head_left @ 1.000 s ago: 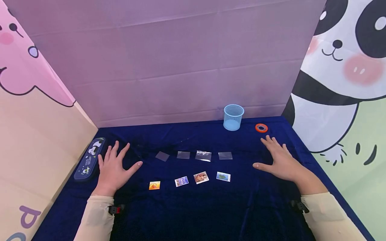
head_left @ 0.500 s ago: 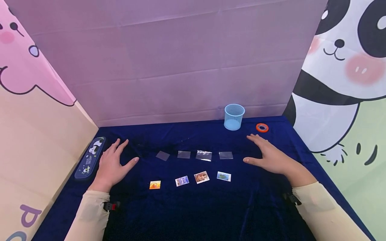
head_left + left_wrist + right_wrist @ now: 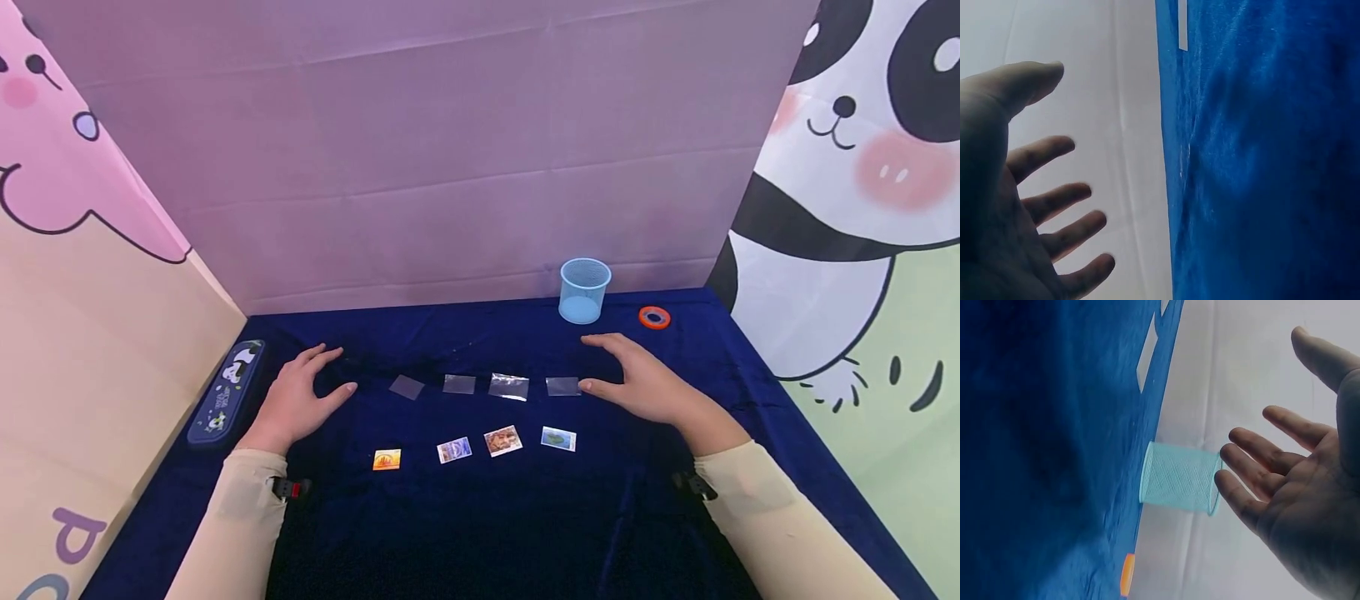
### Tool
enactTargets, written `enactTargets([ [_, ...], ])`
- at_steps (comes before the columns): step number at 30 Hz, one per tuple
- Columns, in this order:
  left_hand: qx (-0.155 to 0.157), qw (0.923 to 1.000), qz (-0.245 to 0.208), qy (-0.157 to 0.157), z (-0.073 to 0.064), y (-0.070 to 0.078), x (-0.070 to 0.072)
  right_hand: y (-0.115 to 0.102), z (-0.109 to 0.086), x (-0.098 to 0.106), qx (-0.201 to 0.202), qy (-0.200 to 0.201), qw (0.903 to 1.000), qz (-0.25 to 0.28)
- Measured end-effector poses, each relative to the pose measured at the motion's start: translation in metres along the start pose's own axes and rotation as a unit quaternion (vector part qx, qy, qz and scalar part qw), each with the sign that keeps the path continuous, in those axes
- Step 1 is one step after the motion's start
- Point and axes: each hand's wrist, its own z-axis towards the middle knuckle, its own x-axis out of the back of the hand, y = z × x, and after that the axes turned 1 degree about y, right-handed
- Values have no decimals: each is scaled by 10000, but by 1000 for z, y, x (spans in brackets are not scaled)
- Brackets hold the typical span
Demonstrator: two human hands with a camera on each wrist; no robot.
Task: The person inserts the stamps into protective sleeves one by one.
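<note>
My left hand (image 3: 298, 403) holds nothing, its fingers spread and thumb pointing right, left of the clear plastic pieces. My right hand (image 3: 647, 385) is likewise spread, its thumb tip overlapping the rightmost clear sleeve (image 3: 562, 387) in the head view. Three more clear pieces lie in that row: a tilted one (image 3: 407, 387), a flat one (image 3: 459, 384) and a shiny one (image 3: 509, 386). Nearer to me lie small stamp-like pictures: yellow (image 3: 387, 460), purple (image 3: 454, 450), brown (image 3: 502, 441) and blue-green (image 3: 558, 439). Both wrist views show bare palms and loosely extended fingers.
A light blue mesh cup (image 3: 585, 292) stands at the back edge, with an orange-red tape roll (image 3: 655, 317) to its right. At the far left lies a dark blue panda pencil case (image 3: 227, 393). A dark blue cloth (image 3: 480, 533) covers the table.
My right hand has moved left, from below the tape roll to the rightmost clear sleeve. My left hand has shifted slightly right, away from the pencil case. The things on the table stay put.
</note>
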Motion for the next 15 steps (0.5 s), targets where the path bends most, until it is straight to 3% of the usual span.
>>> enactTargets([
  [15,124,9980,-443,-436,28,10,-33,-25,19,-27,401,-87,9984,392],
])
